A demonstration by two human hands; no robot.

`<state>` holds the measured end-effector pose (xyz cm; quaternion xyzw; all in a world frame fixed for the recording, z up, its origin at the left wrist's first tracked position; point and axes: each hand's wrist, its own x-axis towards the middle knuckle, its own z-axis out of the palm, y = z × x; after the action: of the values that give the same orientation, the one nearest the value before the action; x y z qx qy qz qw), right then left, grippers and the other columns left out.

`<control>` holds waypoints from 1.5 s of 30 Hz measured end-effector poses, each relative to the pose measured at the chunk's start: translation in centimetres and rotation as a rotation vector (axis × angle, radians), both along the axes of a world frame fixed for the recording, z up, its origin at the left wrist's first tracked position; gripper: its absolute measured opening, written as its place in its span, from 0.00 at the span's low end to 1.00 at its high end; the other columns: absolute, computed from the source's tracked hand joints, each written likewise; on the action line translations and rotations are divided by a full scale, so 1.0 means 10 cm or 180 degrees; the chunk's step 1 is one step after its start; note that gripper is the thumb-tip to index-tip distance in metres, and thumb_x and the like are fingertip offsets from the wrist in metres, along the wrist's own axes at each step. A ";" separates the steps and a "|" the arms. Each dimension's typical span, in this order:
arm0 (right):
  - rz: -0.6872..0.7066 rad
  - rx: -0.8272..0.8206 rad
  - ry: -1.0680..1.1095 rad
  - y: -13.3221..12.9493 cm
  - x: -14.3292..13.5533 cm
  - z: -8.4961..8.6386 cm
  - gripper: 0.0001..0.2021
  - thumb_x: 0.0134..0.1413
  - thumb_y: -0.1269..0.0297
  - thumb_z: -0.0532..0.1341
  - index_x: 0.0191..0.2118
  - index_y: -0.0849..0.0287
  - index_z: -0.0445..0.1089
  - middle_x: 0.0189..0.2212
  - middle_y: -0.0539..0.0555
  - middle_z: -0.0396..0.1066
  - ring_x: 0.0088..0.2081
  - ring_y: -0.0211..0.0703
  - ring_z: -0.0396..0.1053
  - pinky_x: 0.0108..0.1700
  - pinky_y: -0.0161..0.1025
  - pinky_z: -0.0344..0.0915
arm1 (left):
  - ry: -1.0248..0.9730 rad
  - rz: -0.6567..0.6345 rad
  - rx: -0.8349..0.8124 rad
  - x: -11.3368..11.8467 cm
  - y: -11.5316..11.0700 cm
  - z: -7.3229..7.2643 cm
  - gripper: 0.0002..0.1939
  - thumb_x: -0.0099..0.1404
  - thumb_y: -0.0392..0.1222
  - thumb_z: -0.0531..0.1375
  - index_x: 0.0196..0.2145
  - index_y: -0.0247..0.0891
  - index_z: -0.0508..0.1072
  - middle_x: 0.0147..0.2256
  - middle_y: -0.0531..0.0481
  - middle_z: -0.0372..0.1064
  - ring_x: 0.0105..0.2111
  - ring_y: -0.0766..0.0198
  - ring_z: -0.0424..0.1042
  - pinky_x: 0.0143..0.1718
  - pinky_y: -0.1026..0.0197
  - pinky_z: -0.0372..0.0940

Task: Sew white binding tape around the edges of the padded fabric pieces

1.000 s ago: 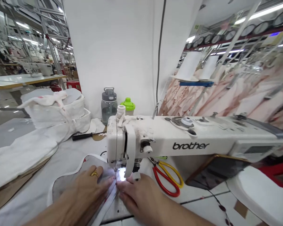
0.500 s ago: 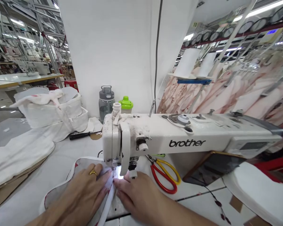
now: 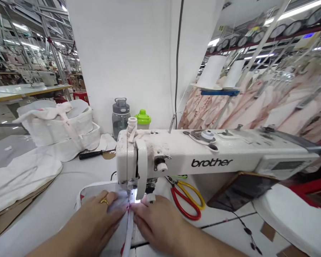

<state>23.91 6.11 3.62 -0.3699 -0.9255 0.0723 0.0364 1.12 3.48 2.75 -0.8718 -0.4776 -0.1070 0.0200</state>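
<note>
Since the earlier frames the grey fabric piece (image 3: 107, 200) has swung round under the needle, its white-bound edge now running straight back toward the person between the two hands, and both hands sit a little closer to the presser foot.

Two hands work it. Left hand (image 3: 96, 217), one gold ring on a finger, lies flat with fingers spread on the fabric piece, pressing it to the worktop (image 3: 50, 203); its grip is open, clamped on nothing. Right hand (image 3: 156, 223) lies just beside it, fingers flat and together on the edge, fingertips almost touching the left ones right in front of the needle.

One white sewing machine (image 3: 203, 157) stands over the grip. Just right of the right hand lies one pair of scissors (image 3: 187, 200) with red and yellow handles. Well beyond the grip stand two bottles: one grey water bottle (image 3: 120, 116), contents not discernible, and one green-lidded bottle (image 3: 142, 119). Left of those, one black-handled tool (image 3: 92, 154) lies flat, near a stack of white padded pieces (image 3: 61, 128). Two white thread cones (image 3: 222, 73) stand on a blue shelf, far right.
</note>
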 end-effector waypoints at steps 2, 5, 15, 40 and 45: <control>-0.0070 -0.0016 -0.0010 0.00 -0.02 0.01 0.18 0.69 0.61 0.47 0.52 0.55 0.71 0.37 0.58 0.76 0.36 0.51 0.73 0.39 0.43 0.65 | 0.0313 0.0058 -0.0093 0.03 0.00 -0.02 0.23 0.65 0.35 0.51 0.52 0.50 0.77 0.44 0.39 0.76 0.40 0.45 0.76 0.38 0.45 0.71; -0.0148 -0.0063 -0.0064 -0.01 -0.04 0.05 0.18 0.69 0.62 0.47 0.51 0.58 0.72 0.38 0.60 0.76 0.37 0.51 0.73 0.41 0.42 0.66 | 0.0693 0.0170 -0.0181 0.11 0.00 -0.04 0.25 0.64 0.32 0.51 0.55 0.47 0.75 0.46 0.36 0.76 0.42 0.42 0.76 0.38 0.43 0.71; -0.0163 -0.0144 0.0143 0.00 -0.02 0.04 0.16 0.68 0.65 0.48 0.48 0.59 0.72 0.39 0.59 0.75 0.41 0.51 0.73 0.43 0.41 0.65 | 0.0369 0.0429 0.0198 0.13 0.02 -0.22 0.25 0.69 0.36 0.45 0.57 0.46 0.73 0.46 0.36 0.74 0.42 0.43 0.72 0.37 0.44 0.67; 0.0291 0.0463 -0.0048 0.00 0.01 0.19 0.11 0.64 0.61 0.57 0.47 0.52 0.75 0.36 0.51 0.76 0.38 0.45 0.73 0.35 0.36 0.61 | -0.0296 0.0159 0.0278 -0.03 0.08 -0.02 0.16 0.68 0.41 0.55 0.51 0.41 0.76 0.48 0.43 0.73 0.48 0.52 0.71 0.49 0.49 0.69; 0.0306 0.0695 -0.0152 -0.43 -0.17 0.04 0.11 0.60 0.66 0.59 0.45 0.63 0.74 0.37 0.59 0.76 0.37 0.52 0.72 0.34 0.41 0.65 | -0.0100 0.0080 0.0272 -0.08 -0.31 0.06 0.21 0.62 0.49 0.62 0.52 0.44 0.76 0.50 0.42 0.75 0.50 0.47 0.74 0.52 0.46 0.69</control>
<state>22.23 1.85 4.01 -0.3205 -0.9452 -0.0360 0.0509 0.27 0.40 3.36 -0.8624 -0.4837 -0.1407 0.0510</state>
